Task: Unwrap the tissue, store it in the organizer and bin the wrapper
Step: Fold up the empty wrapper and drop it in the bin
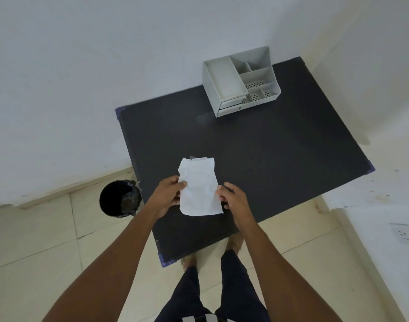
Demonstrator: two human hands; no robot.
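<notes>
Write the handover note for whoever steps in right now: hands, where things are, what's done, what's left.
Left hand: pinching the left edge of the white tissue.
Right hand: fingers at the tissue's right edge.
The tissue is unfolded and held flat over the near part of the black table.
Organizer: far side of the table, compartments look empty.
Bin: on the floor left of the table, dark liner inside.
Wrapper: cannot make it out with certainty.
Done: tissue appears unwrapped.
Left: put the tissue in the organizer; confirm the wrapper is binned.
</notes>
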